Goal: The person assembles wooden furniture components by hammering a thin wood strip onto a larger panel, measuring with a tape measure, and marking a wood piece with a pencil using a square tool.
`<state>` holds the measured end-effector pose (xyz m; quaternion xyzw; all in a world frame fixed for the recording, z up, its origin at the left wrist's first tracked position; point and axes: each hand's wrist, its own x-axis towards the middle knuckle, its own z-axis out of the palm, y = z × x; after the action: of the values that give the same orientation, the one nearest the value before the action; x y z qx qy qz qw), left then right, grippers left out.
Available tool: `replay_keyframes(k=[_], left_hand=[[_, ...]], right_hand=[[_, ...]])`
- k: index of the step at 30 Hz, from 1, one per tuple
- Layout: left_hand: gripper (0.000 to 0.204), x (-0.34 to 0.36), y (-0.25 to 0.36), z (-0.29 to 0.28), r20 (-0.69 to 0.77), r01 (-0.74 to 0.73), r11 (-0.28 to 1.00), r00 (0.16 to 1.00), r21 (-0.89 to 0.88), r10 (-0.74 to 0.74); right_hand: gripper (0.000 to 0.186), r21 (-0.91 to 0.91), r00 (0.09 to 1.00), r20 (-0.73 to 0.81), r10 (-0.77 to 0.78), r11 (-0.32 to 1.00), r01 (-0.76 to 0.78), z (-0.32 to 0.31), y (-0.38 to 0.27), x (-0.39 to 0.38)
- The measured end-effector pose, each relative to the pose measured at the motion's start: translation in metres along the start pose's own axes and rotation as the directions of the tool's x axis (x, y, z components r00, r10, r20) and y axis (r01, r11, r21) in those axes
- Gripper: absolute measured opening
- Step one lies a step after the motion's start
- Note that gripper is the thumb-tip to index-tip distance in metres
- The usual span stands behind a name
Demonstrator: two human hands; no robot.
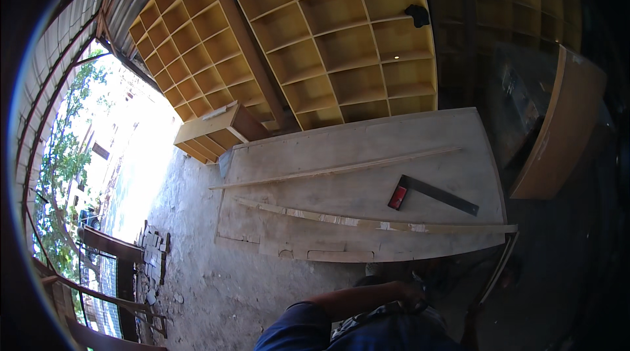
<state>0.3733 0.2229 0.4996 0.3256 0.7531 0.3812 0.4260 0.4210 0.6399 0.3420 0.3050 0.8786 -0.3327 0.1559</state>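
My left hand (412,294) is low in front of my body, short of the near edge of a wide worktable (302,167). Shadow hides its fingers, and I cannot tell what it holds. My right hand (473,313) is a dark shape farther right, close to the lower end of a narrow pale wooden piece (499,268) that slants down from the table's near right corner. Whether it grips that piece does not show. On the tabletop lie a try square (436,195) with a dark blade and red-marked stock, a long pale strip (367,222) and a thinner wooden strip (341,170).
Large yellowish compartment shelving (335,36) stands behind the table. A smaller open cabinet (220,133) sits at its far left corner. To the right stands a curved brown panel (558,124). Stacked blocks (155,252) lie on the concrete floor (197,285) at left.
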Motion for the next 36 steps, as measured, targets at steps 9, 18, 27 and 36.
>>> replay_keyframes(k=[9,18,27,36], left_hand=[[0.048,-0.005,-0.024,0.022,-0.115,-0.025,1.000,0.993,-0.008,0.024],[0.033,0.014,0.024,-0.033,0.200,0.008,0.944,0.977,0.328,-0.078],[0.029,0.019,-0.066,0.041,-0.156,-0.114,0.990,0.980,0.085,0.127],[0.035,0.024,-0.007,-0.003,0.021,-0.151,0.986,0.989,0.078,0.150]], right_hand=[[0.059,0.117,0.990,0.126,-0.056,0.992,0.041,0.026,0.020,0.029],[0.051,-0.020,0.981,-0.104,0.161,0.986,-0.164,0.021,0.023,0.020],[0.049,-0.101,0.990,-0.057,0.131,0.986,-0.136,0.002,-0.069,-0.034],[0.039,0.146,0.997,-0.065,0.051,0.989,-0.041,-0.036,-0.068,-0.047]])
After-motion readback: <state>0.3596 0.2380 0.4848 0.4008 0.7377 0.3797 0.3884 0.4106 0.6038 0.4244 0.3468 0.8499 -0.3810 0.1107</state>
